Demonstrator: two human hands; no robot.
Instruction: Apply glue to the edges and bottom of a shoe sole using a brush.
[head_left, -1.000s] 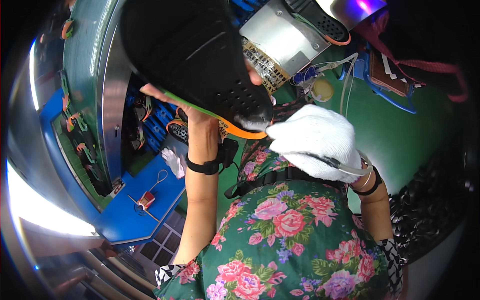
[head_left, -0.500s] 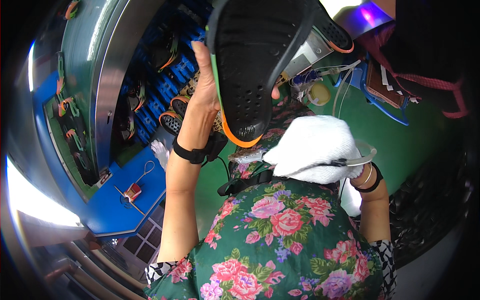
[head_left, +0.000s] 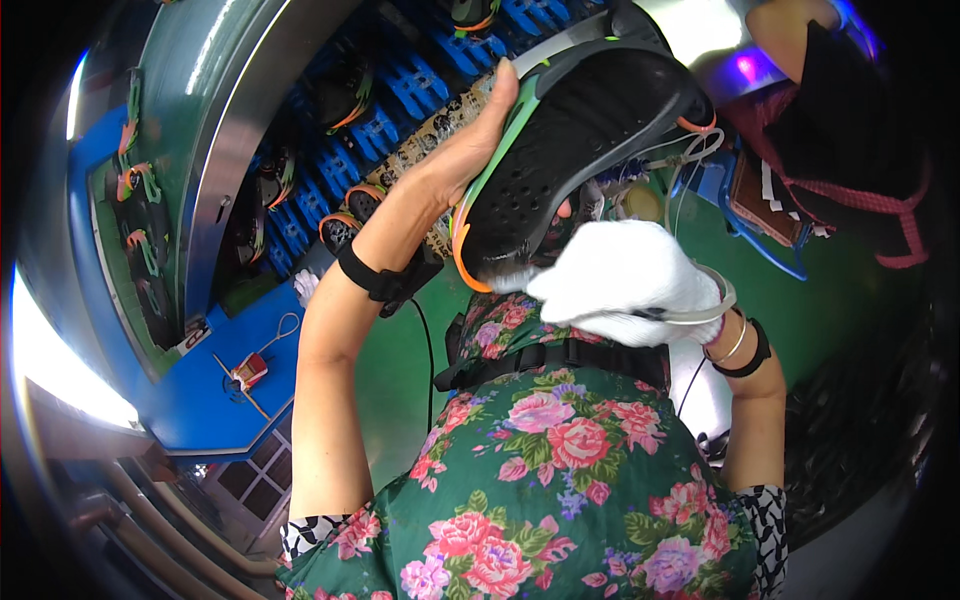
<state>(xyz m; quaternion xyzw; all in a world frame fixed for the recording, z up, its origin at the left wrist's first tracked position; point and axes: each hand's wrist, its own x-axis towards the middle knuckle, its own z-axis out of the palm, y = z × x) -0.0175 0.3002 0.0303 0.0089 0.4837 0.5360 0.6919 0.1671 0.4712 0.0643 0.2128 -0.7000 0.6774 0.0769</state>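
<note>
Since half a second ago, the left hand (head_left: 470, 140) has raised the black perforated shoe sole with green and orange rim (head_left: 570, 150) higher and further right, gripping its edge. The right hand (head_left: 625, 282), in a white cloth glove, is closed on a thin tool at the sole's near end. Work on this sole seems unfinished; more soles (head_left: 345, 215) sit on the blue racks (head_left: 400, 100) at far left.
</note>
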